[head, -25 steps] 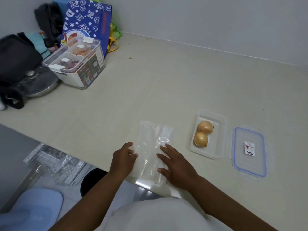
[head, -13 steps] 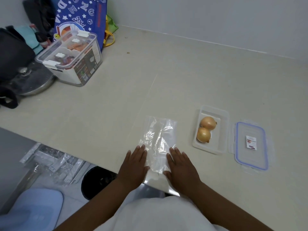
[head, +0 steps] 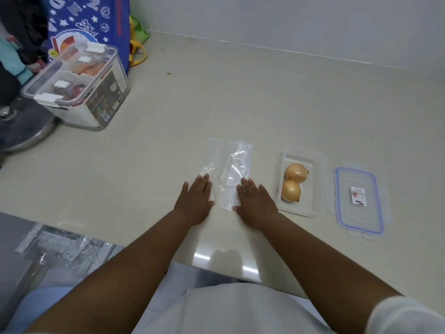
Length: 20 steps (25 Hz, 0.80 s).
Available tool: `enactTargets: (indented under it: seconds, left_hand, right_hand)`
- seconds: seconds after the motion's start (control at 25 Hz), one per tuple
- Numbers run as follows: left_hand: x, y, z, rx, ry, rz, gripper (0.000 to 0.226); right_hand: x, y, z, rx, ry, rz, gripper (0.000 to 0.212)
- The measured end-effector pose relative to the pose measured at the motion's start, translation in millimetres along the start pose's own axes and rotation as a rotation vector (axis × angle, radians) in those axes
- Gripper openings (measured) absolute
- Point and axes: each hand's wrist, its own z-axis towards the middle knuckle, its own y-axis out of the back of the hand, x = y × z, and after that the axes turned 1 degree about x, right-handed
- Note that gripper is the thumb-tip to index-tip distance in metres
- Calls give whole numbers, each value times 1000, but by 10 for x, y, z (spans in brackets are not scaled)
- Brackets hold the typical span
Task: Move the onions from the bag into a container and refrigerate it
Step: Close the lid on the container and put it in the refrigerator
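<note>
Two yellow onions (head: 293, 182) lie inside a clear rectangular container (head: 319, 184) on the beige counter. Its blue-rimmed lid (head: 360, 201) rests flat just to the right. An empty clear plastic bag (head: 228, 165) lies flattened left of the container. My left hand (head: 196, 198) presses flat on the bag's near left edge, fingers extended. My right hand (head: 256, 203) presses flat on its near right edge, close to the container's left wall. Neither hand grips anything.
A lidded clear storage box (head: 79, 88) with food stands at the back left, beside a metal pot lid (head: 24, 131) and a blue patterned bag (head: 89, 22). The counter's front edge (head: 72, 222) runs just below my wrists, with wrapped items on the floor.
Both hands have slid forward along the bag, flattening it; the left hand went from curled at the bag's edge to lying flat. Onions, container and lid have not moved.
</note>
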Motion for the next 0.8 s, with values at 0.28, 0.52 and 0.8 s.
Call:
enactTargets:
  seconds: [0.28, 0.52, 0.8]
  left_hand:
    - [-59, 19, -38, -72, 6, -16, 67]
    - [-403, 82, -214, -314, -43, -263, 58]
    - [-1657, 499, -133, -454, -393, -528, 34]
  right_hand:
    - [31, 47, -179, -189, 38, 125, 69]
    - [-31, 38, -866, -384, 20, 301, 61]
    - [-866, -81, -1738, -646, -269, 439, 44]
